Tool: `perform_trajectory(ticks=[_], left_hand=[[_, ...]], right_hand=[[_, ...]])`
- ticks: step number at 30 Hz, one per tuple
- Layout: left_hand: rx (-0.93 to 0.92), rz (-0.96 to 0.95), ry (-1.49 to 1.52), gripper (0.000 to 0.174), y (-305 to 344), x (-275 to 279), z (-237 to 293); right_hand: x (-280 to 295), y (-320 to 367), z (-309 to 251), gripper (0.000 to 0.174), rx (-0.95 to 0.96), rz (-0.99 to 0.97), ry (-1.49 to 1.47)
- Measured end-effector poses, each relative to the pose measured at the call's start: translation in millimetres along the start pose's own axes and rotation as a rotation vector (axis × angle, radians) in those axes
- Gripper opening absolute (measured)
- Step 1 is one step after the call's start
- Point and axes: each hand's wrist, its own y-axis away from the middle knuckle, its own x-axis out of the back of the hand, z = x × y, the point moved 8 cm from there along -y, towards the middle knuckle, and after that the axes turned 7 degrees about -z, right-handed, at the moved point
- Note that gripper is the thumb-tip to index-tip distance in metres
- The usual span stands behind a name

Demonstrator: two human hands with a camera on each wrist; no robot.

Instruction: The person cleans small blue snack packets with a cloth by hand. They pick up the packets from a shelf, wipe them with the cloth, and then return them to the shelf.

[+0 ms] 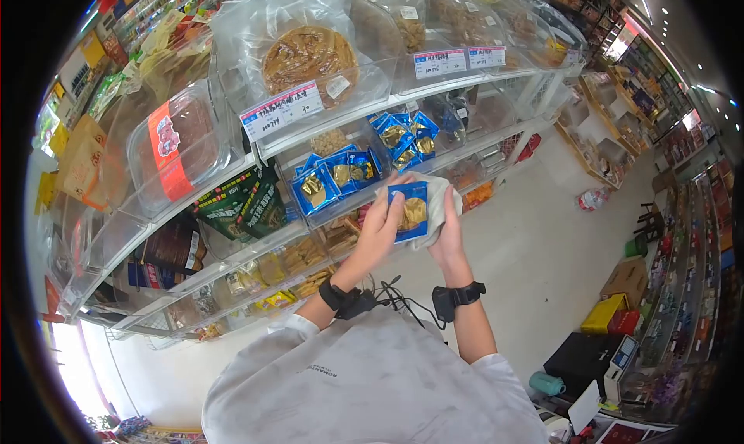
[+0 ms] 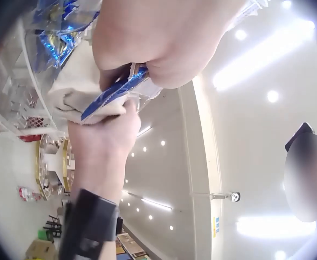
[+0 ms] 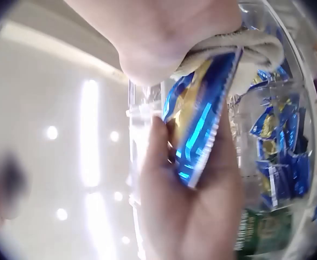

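a slip of the packet (image 1: 417, 211) toward the floor (image 1: 519, 242) is probably being risked, since its slick face is being pinned mainly from the left side and could be dragged loose by a tug of the cloth (image 1: 440, 190); creasing is also being invited, should the pinch be tightened too far. the packet is being clamped by the left grip (image 1: 378, 227), its front being crossed by the thumb, and is being held against the cloth, which is being clasped by the right grip (image 1: 448, 244), just beside the other packets (image 1: 399, 134).
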Motion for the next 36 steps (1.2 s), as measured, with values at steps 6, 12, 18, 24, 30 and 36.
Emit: perform_trajectory(ticks=[6, 12, 18, 24, 30, 36], left_hand=[[0.085, 0.097, -0.189, 0.058, 2, 6, 1], [0.418, -0.074, 0.838, 0.064, 16, -47, -11], [0.454, -0.1, 0.915, 0.075, 10, -61, -21], [0.47, 0.038, 1.059, 0.067, 13, -78, -30], [0.473, 0.145, 1.281, 0.052, 3, -70, -50], [0.456, 0.287, 0.845, 0.047, 12, -69, -36]], right_hand=[[-14, 31, -30, 0.032, 0.307, 0.151, 0.946], [-90, 57, -35, 0.049, 0.685, -0.105, 1.308], [-50, 23, -53, 0.046, 0.644, -0.115, 1.425], [-23, 24, -48, 0.048, 0.404, 0.0, 1.321], [-44, 59, -54, 0.049, 0.655, -0.184, 1.392], [68, 32, -33, 0.039, -0.063, 0.135, 0.199]])
